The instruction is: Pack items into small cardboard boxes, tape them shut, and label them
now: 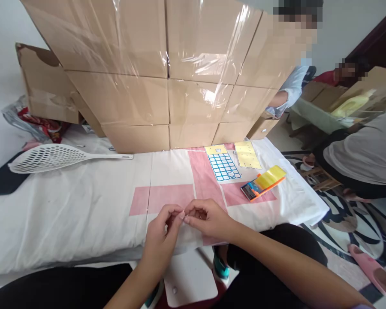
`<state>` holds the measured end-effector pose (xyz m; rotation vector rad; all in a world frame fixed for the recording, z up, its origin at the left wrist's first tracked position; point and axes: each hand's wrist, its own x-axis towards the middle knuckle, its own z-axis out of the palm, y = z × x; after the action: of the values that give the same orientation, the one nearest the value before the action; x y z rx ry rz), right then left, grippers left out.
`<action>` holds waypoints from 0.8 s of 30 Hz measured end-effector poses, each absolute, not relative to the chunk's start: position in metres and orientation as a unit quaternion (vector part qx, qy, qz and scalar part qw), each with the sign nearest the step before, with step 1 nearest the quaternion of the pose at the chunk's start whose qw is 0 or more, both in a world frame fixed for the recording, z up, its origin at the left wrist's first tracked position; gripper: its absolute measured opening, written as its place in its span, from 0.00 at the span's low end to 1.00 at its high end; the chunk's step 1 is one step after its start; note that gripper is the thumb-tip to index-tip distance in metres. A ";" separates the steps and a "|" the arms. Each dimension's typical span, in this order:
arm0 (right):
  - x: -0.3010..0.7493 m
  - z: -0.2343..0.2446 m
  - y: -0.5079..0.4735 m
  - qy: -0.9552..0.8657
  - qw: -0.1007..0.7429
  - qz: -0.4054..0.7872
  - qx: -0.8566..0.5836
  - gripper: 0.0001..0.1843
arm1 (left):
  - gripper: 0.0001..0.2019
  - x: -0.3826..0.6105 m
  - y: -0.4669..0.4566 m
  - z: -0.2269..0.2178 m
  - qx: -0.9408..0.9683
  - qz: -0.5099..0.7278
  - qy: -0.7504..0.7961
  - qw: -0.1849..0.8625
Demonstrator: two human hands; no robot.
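Note:
My left hand and my right hand meet over the near part of the cloth-covered table. The fingertips of both are pinched together, almost touching. Between them shows a tiny pale thing, too small to name. Beyond my right hand lies a sheet of blue-outlined cells with a yellow top strip. Beside it is a yellow sheet with small dark marks. An orange and yellow packet with a dark printed end lies to the right of my hands.
Plastic-wrapped cardboard boxes are stacked along the table's back. At the left lie a white perforated paddle with a handle and a dark flat thing. Other people sit at the right. A white stool is below the table edge.

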<state>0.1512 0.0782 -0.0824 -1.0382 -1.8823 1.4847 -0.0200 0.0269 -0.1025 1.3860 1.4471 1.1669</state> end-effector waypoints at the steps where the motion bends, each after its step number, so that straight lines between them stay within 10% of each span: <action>1: 0.152 -0.084 0.076 -0.707 0.263 0.533 -0.383 0.06 | 0.13 -0.019 0.027 -0.104 0.551 0.454 0.575 0.400; 11: 0.231 -0.060 0.199 -0.729 0.201 0.036 -0.653 0.13 | 0.15 -0.017 0.027 -0.092 0.575 0.449 0.560 0.394; 24: 0.210 -0.075 0.292 -0.715 -0.034 0.042 -0.697 0.09 | 0.13 -0.067 0.008 -0.035 0.568 0.496 0.533 0.384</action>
<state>0.2100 0.2920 -0.0745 -2.2374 -2.2962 0.1357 -0.0671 0.0080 -0.0353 1.4484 1.3575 1.2638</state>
